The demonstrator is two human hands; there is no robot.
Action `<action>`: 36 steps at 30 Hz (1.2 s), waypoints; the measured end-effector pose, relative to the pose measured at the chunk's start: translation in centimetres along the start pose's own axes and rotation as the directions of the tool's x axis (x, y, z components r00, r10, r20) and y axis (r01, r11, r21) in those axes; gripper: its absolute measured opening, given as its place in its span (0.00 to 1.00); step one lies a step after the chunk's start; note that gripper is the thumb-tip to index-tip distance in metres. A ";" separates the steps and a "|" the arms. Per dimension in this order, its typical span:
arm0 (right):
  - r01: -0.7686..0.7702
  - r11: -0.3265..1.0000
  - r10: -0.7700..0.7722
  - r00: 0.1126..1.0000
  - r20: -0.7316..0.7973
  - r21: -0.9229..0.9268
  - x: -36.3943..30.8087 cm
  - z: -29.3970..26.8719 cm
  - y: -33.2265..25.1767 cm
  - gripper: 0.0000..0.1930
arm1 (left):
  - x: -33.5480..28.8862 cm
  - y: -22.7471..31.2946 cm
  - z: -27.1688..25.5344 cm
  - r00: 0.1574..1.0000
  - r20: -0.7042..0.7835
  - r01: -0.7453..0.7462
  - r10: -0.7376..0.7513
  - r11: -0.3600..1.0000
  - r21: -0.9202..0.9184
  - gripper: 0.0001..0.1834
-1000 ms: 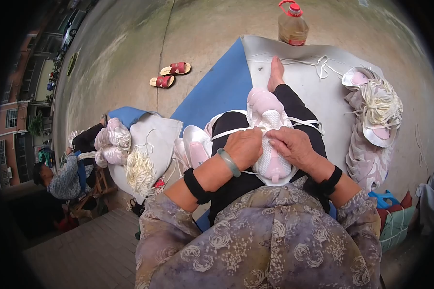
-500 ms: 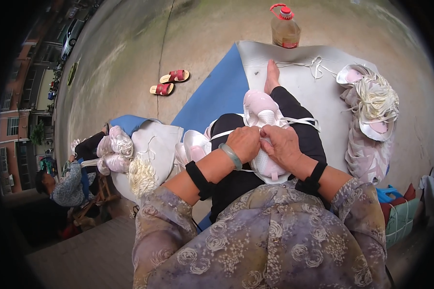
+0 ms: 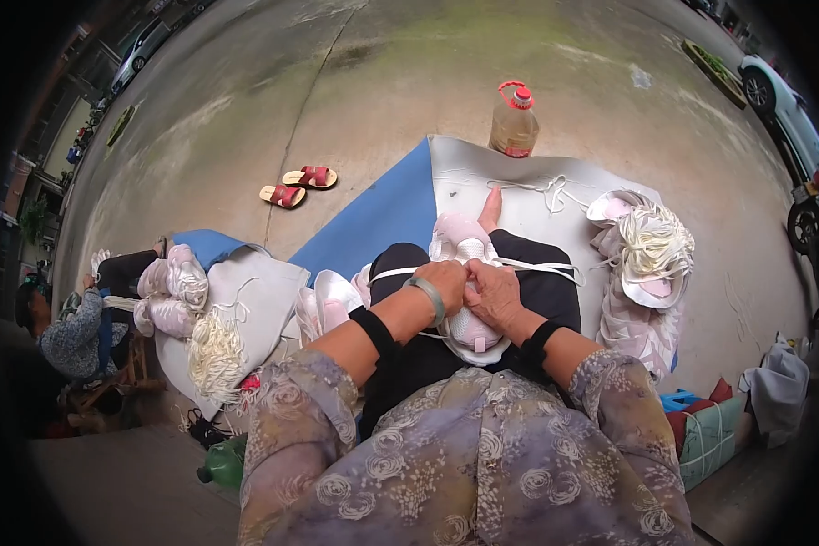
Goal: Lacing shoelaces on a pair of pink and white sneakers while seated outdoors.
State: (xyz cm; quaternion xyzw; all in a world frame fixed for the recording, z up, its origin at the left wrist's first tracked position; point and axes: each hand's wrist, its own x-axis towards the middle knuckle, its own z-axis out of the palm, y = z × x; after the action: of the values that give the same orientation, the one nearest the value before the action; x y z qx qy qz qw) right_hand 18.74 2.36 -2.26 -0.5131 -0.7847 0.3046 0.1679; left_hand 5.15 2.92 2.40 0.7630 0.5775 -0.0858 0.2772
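A pale pink and white shoe upper (image 3: 460, 235) lies across my lap, its toe pointing away from me. My left hand (image 3: 441, 284), with a bangle at the wrist, is closed on the middle of it. Thumb and fingers of my right hand (image 3: 494, 296) pinch the same spot, meeting the left fingertips. What lies between the fingertips is mostly hidden. A white shoelace (image 3: 541, 266) runs out from under the hands to both sides over my dark trousers. More pink and white uppers (image 3: 337, 296) rest beside my left thigh.
Stacked uppers (image 3: 642, 314) topped by a bundle of white laces (image 3: 655, 238) stand right. A white and blue sheet (image 3: 364, 223) lies under my legs, with a red-capped jug (image 3: 515, 123) beyond. Red sandals (image 3: 298, 187) sit left. Another person (image 3: 77, 332) sits far left near more laces (image 3: 214, 350).
The view has tilted and shifted, so the scene sits lower and further left, and a parked car shows at right. Both hands stay together on the shoe upper.
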 end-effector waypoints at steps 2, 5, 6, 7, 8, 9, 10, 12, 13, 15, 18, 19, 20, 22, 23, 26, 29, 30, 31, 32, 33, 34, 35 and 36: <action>0.004 0.999 -0.005 1.000 -0.019 -0.039 0.1 0.5 0.2 0.10 | 0.0 -0.1 1.0 0.998 -0.044 0.032 -0.035 0.998 -0.055 0.16; 0.010 1.000 -0.011 1.000 -0.026 -0.018 0.0 0.5 -0.3 0.11 | 0.0 -0.5 1.3 0.995 -0.062 0.065 -0.072 0.993 -0.098 0.17; 0.025 0.999 -0.025 1.000 -0.015 -0.042 0.0 0.4 -0.3 0.11 | 0.1 -0.5 1.2 0.997 -0.051 0.045 -0.049 0.995 -0.087 0.17; 0.027 1.000 -0.028 0.998 -0.052 -0.008 0.1 0.6 0.0 0.11 | 0.1 -0.5 1.0 0.999 -0.037 0.025 -0.028 0.997 -0.074 0.17; 0.030 0.999 -0.027 0.996 -0.088 0.030 0.1 0.7 0.3 0.11 | 0.2 -0.6 0.9 0.998 -0.051 0.027 -0.032 0.995 -0.092 0.17; 0.039 0.999 -0.038 0.996 -0.080 0.016 0.2 0.9 0.5 0.11 | 0.4 -0.7 0.9 1.000 -0.019 -0.002 0.000 0.998 -0.070 0.17; 0.069 0.997 -0.073 0.990 -0.122 -0.036 0.2 1.1 0.7 0.12 | 0.4 -0.8 0.9 0.999 0.015 -0.032 0.032 0.998 -0.046 0.17; 0.099 0.991 -0.112 0.981 -0.156 -0.091 0.1 1.2 0.8 0.12 | 0.5 -1.1 1.3 1.000 -0.010 -0.026 0.026 0.997 -0.073 0.16; 0.072 0.995 -0.081 0.987 -0.137 -0.074 0.1 1.1 0.5 0.12 | 0.5 -1.3 1.5 0.999 -0.026 -0.024 0.022 0.996 -0.090 0.16; 0.043 0.997 -0.050 0.992 -0.119 -0.058 0.0 1.0 0.3 0.12 | 0.3 -1.7 1.8 0.999 -0.051 0.000 -0.007 0.990 -0.138 0.16; 0.017 1.000 -0.015 0.994 -0.105 0.017 -0.3 1.1 0.0 0.11 | 0.0 -2.2 2.5 0.991 -0.130 -0.004 -0.019 0.985 -0.174 0.15; 0.009 1.000 -0.006 0.991 -0.134 0.017 -0.4 1.3 -0.2 0.11 | -0.1 -2.3 2.8 0.983 -0.186 -0.027 -0.004 0.986 -0.166 0.14; -0.001 1.000 0.004 0.987 -0.164 0.018 -0.5 1.4 -0.4 0.11 | -0.1 -2.5 3.0 0.984 -0.180 -0.026 -0.004 0.987 -0.161 0.14; -0.022 1.000 0.025 0.989 -0.143 0.020 -0.6 1.3 -0.6 0.12 | -0.3 -2.5 2.6 0.976 -0.215 -0.081 0.042 0.981 -0.177 0.13; -0.039 0.999 0.041 0.992 -0.120 0.017 -0.6 1.2 -0.7 0.13 | -0.5 -2.5 2.3 0.977 -0.206 -0.082 0.046 0.982 -0.169 0.13; 0.035 0.997 -0.046 0.986 -0.163 -0.069 -0.9 1.1 -1.0 0.11 | -0.9 -2.4 1.7 0.978 -0.194 -0.105 0.076 0.985 -0.140 0.13; 0.135 0.983 -0.166 0.946 -0.278 -0.126 -1.2 1.7 -0.7 0.08 | -1.0 -2.3 1.3 0.977 -0.182 -0.137 0.113 0.983 -0.126 0.12; 0.127 0.985 -0.155 0.945 -0.288 -0.115 -1.2 1.9 -0.4 0.08 | -0.9 -2.3 1.3 0.976 -0.188 -0.140 0.115 0.982 -0.128 0.12; 0.153 0.982 -0.181 0.936 -0.301 -0.114 -1.2 2.1 -0.1 0.08 | -0.8 -2.3 1.3 0.974 -0.194 -0.143 0.116 0.981 -0.130 0.12; 0.180 0.977 -0.208 0.927 -0.313 -0.115 -1.2 2.3 0.1 0.07 | -0.7 -2.3 1.3 0.975 -0.184 -0.144 0.120 0.982 -0.119 0.12; 0.176 0.979 -0.201 0.926 -0.320 -0.106 -1.1 2.3 0.2 0.07 | -0.4 -2.3 1.2 0.973 -0.185 -0.157 0.135 0.982 -0.106 0.12; 0.193 0.976 -0.216 0.915 -0.341 -0.102 -1.1 2.4 0.3 0.07 | -0.3 -2.3 1.2 0.971 -0.186 -0.170 0.150 0.981 -0.093 0.12; 0.210 0.973 -0.232 0.903 -0.362 -0.099 -1.0 2.5 0.4 0.07 | -0.2 -2.4 1.2 0.972 -0.180 -0.169 0.151 0.982 -0.086 0.12; 0.206 0.974 -0.225 0.902 -0.367 -0.091 -1.0 2.6 0.3 0.07 | -0.3 -2.5 1.3 0.970 -0.196 -0.163 0.141 0.981 -0.105 0.12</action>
State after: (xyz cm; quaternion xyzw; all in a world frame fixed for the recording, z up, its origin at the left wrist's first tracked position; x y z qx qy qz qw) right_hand 17.91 0.74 -4.34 -0.4759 -0.7973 0.1608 0.3346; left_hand 3.02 2.45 0.61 0.7916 0.5450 0.0430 0.2728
